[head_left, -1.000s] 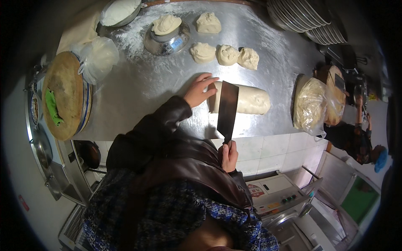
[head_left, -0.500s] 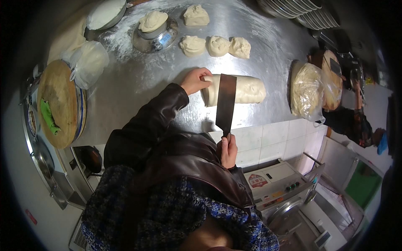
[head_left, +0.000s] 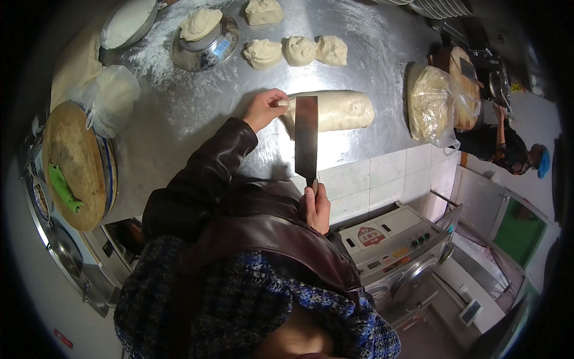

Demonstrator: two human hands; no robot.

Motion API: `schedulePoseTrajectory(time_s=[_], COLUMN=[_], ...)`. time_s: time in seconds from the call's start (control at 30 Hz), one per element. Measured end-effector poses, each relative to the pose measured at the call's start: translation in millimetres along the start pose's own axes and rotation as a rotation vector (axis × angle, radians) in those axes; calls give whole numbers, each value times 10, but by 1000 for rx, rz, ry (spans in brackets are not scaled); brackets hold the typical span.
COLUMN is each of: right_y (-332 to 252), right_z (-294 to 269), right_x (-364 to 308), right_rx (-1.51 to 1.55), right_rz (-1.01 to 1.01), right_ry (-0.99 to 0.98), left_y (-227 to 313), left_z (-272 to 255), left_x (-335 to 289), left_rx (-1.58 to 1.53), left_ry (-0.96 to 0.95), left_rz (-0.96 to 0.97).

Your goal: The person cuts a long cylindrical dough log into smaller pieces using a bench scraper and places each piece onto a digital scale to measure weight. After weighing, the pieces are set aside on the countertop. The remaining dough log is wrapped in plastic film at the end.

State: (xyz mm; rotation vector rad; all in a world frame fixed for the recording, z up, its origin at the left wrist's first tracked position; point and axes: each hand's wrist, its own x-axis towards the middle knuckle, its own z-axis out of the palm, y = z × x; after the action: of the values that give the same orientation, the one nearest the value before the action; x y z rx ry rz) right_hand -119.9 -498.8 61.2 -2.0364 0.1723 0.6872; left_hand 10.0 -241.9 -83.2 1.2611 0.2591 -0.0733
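My right grip (head_left: pixel 317 206) is closed around the handle of the cleaver (head_left: pixel 307 134), and the blade stands across the dough roll (head_left: pixel 347 110), near its left end. This roll lies on the worktop (head_left: pixel 185 125) in front of me. My left grip (head_left: pixel 266 109) is bent at that same end; whether it pinches the dough, I cannot tell. I judge the step as portioning by cutting. The next move calls for a straight, firm press, with my left fingers away from the edge.

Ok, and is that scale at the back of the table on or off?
On: the scale's display glows blue, with a lump of dough on top.
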Motion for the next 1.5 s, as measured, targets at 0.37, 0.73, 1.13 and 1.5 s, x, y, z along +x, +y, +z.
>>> schedulePoseTrajectory(time_s=[0.37,0.73,1.13,1.5], right_y=[-215,-174,115,47], right_z=[307,495,675,482], right_x=[10,939,1137,874], right_rx=[-382,-320,-216,-182], right_rz=[-167,-293,-419,-382], right_ry=[120,97,168,17], left_y=[-47,-90,1876,1547], left_z=[40,78,-1222,-1658], left_x=[-151,-373,135,416], left_rx=[106,106,715,879], left_ry=[57,163,784,887], left_rz=[31,225,859,716])
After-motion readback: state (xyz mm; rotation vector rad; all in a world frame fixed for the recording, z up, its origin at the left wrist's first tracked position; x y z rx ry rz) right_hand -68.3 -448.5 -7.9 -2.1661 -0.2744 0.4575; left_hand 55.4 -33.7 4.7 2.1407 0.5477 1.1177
